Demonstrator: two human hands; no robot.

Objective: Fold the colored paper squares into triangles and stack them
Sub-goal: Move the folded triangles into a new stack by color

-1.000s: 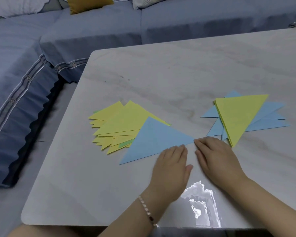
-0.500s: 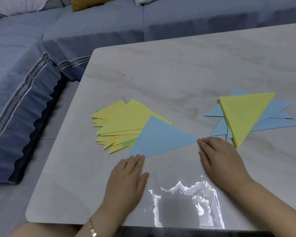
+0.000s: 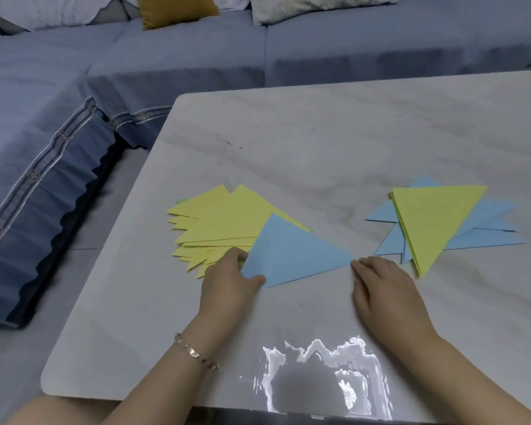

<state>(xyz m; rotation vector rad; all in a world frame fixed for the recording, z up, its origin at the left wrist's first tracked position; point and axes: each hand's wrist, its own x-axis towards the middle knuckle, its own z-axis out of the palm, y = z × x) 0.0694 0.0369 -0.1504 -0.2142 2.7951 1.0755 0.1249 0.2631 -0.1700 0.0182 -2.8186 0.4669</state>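
On the table (image 3: 319, 133), the fanned yellow pile (image 3: 224, 222) is too overlapped for us to count. Our left hand (image 3: 227, 283) pinches the near corner of the one blue triangle (image 3: 288, 256), which lies partly on that pile, and our right hand (image 3: 383, 289) lies flat with straight fingers touching its right tip. We should lift it level with both layers pinched together and square its edges as we stack it, likely on the right stack (image 3: 488, 237), where one yellow triangle (image 3: 432, 219) tops at least four blue ones.

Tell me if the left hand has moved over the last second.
Yes. The left hand slid leftward along the blue triangle, away from the right hand to its corner by the yellow pile.
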